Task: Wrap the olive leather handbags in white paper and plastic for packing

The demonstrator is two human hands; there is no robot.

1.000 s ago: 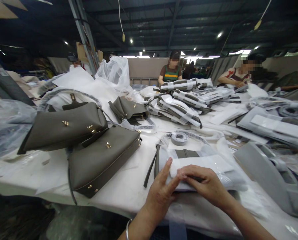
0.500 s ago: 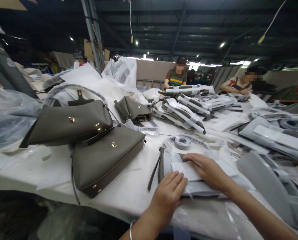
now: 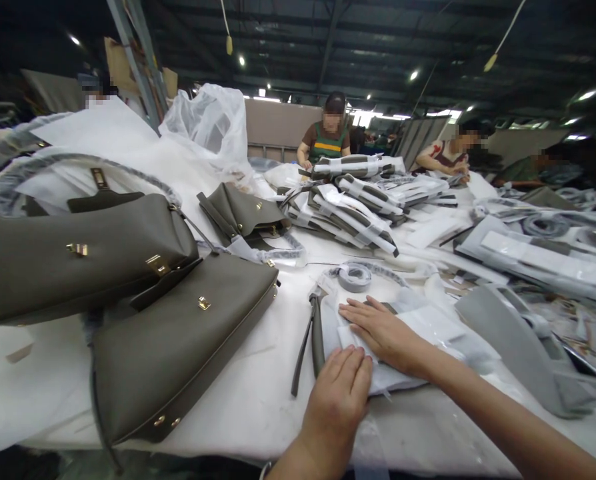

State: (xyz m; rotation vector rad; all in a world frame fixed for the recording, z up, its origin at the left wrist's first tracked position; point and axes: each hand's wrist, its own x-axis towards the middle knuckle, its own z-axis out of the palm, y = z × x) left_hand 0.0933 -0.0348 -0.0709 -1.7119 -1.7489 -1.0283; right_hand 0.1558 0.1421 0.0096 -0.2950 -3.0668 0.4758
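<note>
While the white-wrapped bag (image 3: 431, 323) lies on the pale table (image 3: 258, 360), the right hand (image 3: 384, 330) presses flat on it, fingers outstretched; whether the left hand (image 3: 335, 393), at its near edge, grips I can't tell. Beyond sits a coil (image 3: 354, 285); leftward, an olive handbag (image 3: 178, 347).

- Handbags (image 3: 183, 333) lie left of a parcel (image 3: 431, 327) on a table (image 3: 258, 377).
- A coil (image 3: 351, 280) sits behind the parcel, a pile (image 3: 341, 217) farther back.
- Beyond the pile, a worker (image 3: 331, 143).
</note>
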